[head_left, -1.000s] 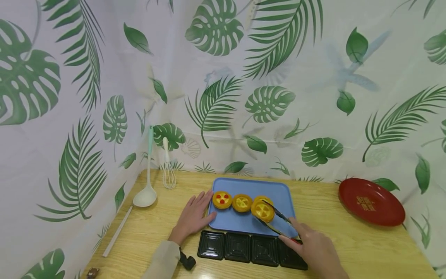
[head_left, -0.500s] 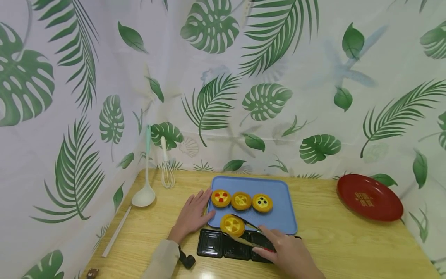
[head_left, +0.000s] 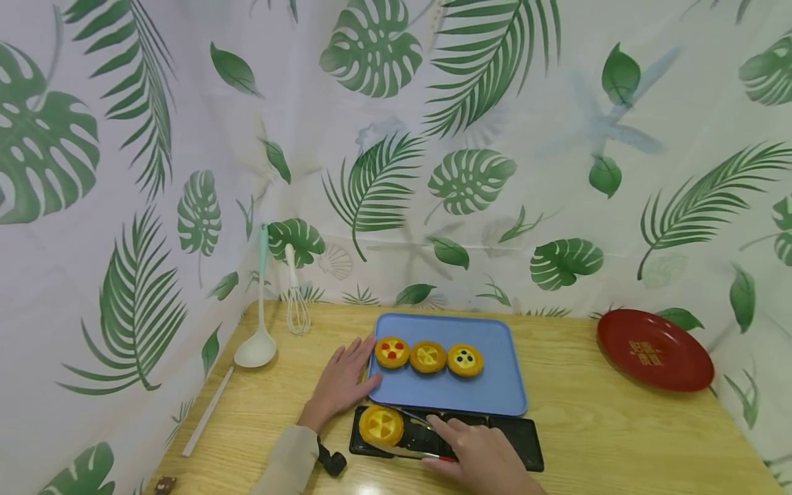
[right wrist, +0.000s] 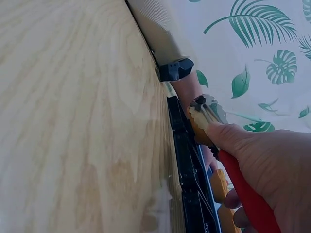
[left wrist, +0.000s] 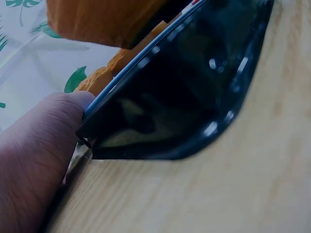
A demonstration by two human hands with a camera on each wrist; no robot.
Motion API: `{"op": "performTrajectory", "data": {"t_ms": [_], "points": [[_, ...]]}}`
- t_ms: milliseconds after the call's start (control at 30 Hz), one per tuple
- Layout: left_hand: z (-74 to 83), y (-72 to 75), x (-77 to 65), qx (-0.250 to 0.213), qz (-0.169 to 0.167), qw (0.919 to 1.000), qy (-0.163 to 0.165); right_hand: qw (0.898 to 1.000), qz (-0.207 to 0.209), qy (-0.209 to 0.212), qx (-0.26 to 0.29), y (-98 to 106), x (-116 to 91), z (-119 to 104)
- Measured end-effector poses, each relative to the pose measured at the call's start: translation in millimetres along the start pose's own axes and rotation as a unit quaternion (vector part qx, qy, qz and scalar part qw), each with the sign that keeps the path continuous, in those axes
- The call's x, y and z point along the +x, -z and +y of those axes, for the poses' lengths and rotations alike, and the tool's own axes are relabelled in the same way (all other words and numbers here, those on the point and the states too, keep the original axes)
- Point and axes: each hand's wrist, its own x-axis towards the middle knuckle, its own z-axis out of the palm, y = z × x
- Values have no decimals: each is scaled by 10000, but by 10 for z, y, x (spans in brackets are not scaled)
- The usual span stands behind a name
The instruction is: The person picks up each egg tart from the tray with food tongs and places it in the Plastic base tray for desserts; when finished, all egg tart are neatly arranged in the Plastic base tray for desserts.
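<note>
My right hand (head_left: pixel 485 457) grips tongs (right wrist: pixel 245 189) with red handles. Between the tong tips is an egg tart (head_left: pixel 381 426) with a yellow wedge-patterned top, over the leftmost compartment of a black compartment tray (head_left: pixel 520 440). In the left wrist view the held tart (left wrist: pixel 107 19) appears above the black tray; whether it touches the bottom cannot be told. My left hand (head_left: pixel 340 377) lies with extended fingers against the left edge of a blue tray (head_left: pixel 445 395). On that tray sit three tarts in a row: one red-dotted (head_left: pixel 392 352), one wedge-patterned (head_left: pixel 428 357), one dark-dotted (head_left: pixel 465 360).
A red oval plate (head_left: pixel 656 350) leans at the table's right rear. To the left are a cream ladle (head_left: pixel 255 349), a whisk (head_left: pixel 298 313) and a pale stick (head_left: pixel 207 412). A leaf-patterned cloth (head_left: pixel 396 206) hangs behind the wooden table (head_left: pixel 619 440).
The tongs lifted the wedge-patterned tart off the blue tray, uncovering the dark-dotted tart, and carried it left and nearer to the black tray's left end. My left hand stayed in place.
</note>
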Motion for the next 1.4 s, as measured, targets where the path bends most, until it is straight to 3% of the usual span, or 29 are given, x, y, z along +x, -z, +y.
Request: {"op": "performTrajectory", "data": {"t_ms": [267, 567, 933, 1100, 1400], "points": [[1, -22, -8, -42, 39, 10000, -29, 9993, -368, -72, 32, -40, 30, -38], [-11, -8, -10, 40, 79, 10000, -33, 9999, -131, 74, -72, -82, 86, -59], [3, -10, -22, 38, 37, 10000, 7, 9995, -271, -63, -113, -78, 107, -110], [3, -10, -9, -16, 103, 9999, -46, 9991, -344, -227, 92, -55, 79, -103], [-1, -13, -19, -92, 185, 9997, -131, 9981, -10, -301, 540, -56, -30, -83]]}}
